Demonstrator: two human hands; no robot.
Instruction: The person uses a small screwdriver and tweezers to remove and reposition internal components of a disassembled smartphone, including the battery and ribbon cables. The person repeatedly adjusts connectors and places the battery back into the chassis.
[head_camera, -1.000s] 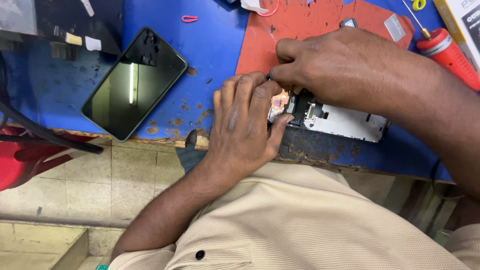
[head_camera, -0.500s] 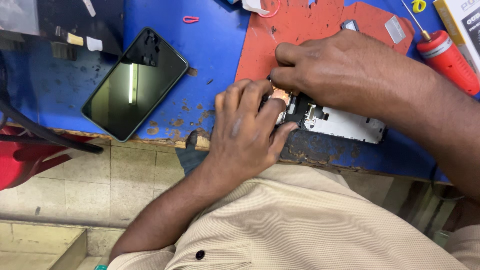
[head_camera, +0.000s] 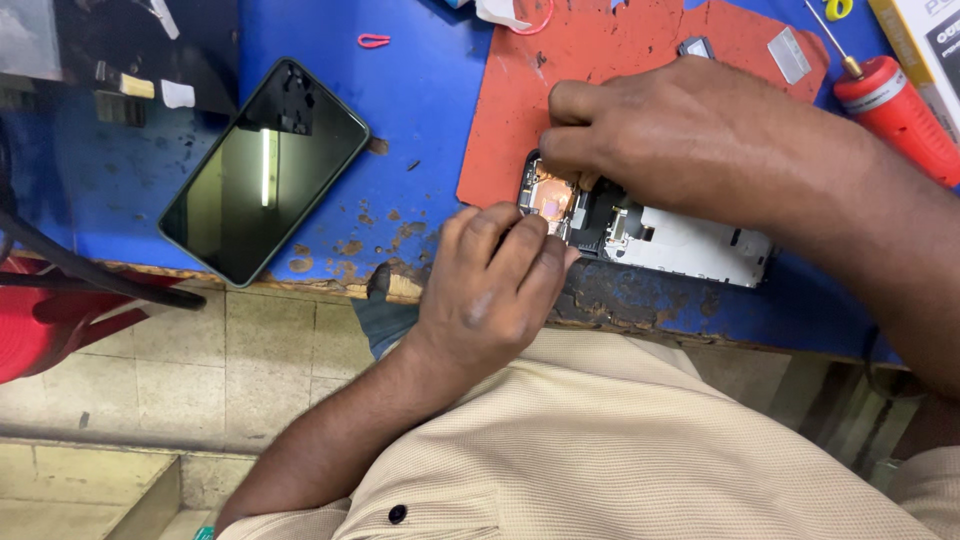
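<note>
— Opened phone (head_camera: 660, 240) lies right of centre, at the near edge of the blue bench (head_camera: 420, 110), partly on the red mat (head_camera: 600, 60). What else do you see?

— I see a white box (head_camera: 925, 40) with a dark panel, cut off at the upper right corner, beside a red screwdriver (head_camera: 890, 105). A small grey label (head_camera: 790, 55) sits on the mat.

— Which way does the phone run?

— Its long axis runs left to right, tilted slightly down toward the right, copper-coloured end on the left.

— Hands?

— My left hand (head_camera: 495, 295) has fingers curled together against that end. My right hand (head_camera: 690, 135) pinches something there; what, I cannot tell, since the fingers hide it. A second phone (head_camera: 265, 170), dark screen up, lies at the left.
</note>
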